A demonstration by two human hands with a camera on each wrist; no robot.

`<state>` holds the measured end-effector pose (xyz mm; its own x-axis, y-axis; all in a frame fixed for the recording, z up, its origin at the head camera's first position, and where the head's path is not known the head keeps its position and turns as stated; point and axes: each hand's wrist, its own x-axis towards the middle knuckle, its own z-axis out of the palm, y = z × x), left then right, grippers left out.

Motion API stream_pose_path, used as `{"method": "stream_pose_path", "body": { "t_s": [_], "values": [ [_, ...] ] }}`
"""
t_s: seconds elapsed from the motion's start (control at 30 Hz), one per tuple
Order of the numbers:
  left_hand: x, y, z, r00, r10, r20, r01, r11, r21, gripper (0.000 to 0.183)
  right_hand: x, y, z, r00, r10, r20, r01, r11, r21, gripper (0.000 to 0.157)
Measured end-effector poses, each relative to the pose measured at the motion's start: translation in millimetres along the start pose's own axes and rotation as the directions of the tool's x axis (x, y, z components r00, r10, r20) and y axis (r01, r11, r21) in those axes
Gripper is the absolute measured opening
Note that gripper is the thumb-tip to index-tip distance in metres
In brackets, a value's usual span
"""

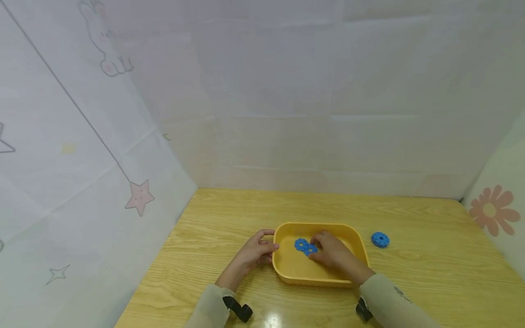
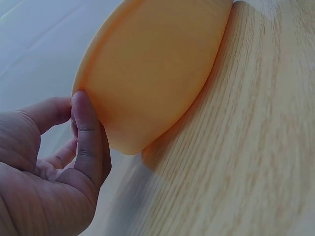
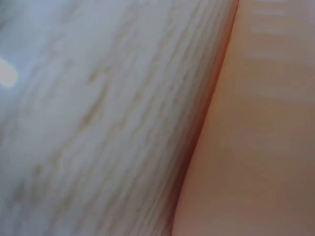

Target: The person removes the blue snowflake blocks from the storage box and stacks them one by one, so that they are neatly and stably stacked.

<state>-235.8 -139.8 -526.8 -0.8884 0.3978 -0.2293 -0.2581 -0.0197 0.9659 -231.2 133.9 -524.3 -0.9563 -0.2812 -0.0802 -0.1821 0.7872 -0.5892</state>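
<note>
A yellow plastic tray (image 1: 287, 269) with rounded corners sits on the wooden table. My left hand (image 1: 256, 250) pinches its left rim; the left wrist view shows thumb and fingers (image 2: 86, 132) on either side of the tray wall (image 2: 152, 73). Inside the tray, two blue flower-shaped plastic discs lie overlapped, one disc (image 1: 301, 244) to the left and another disc (image 1: 310, 250) by my right hand. Reaching in over the front right rim, my right hand (image 1: 331, 250) has its thumb and fingers curled about the edge of the nearer disc. The right wrist view shows no fingers.
To the right of the tray, a small stack of similar blue discs (image 1: 380, 239) rests on the table (image 1: 430, 255). A pale cloth wall (image 1: 266, 136) stands behind the table's far edge, with printed cloth at both sides. The right wrist view shows the tray's outer wall (image 3: 256, 147) close up.
</note>
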Motion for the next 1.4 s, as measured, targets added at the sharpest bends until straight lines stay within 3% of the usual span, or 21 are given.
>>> {"method": "stream_pose_path", "body": {
  "t_s": [0.6,0.77,0.93,1.13,1.4],
  "values": [
    [-1.1,-1.1,-2.3,1.000,-0.001,-0.021,0.001,1.000,-0.002,0.054,-8,0,-10.5,1.000,-0.020,0.021,0.020,1.000,-0.008,0.033],
    [-1.1,-2.5,-2.1,1.000,0.003,-0.018,-0.003,1.000,0.002,0.054,-12,3,-14.6,1.000,-0.013,0.014,0.012,0.998,0.060,0.035],
    [-1.2,-2.3,-1.8,1.000,0.010,-0.023,-0.010,1.000,0.002,0.055,-17,9,-26.3,0.995,-0.096,-0.032,0.098,0.992,0.079,0.039],
    [-1.3,-1.8,-1.3,1.000,0.014,-0.024,-0.014,1.000,0.006,0.053,-31,12,-46.4,0.967,-0.217,-0.134,0.224,0.974,0.036,0.035],
    [-1.0,-3.0,-1.4,0.999,0.016,-0.027,-0.016,1.000,0.015,0.053,-44,28,-60.9,0.929,-0.252,-0.272,0.273,0.961,0.041,0.036]
  ]
}}
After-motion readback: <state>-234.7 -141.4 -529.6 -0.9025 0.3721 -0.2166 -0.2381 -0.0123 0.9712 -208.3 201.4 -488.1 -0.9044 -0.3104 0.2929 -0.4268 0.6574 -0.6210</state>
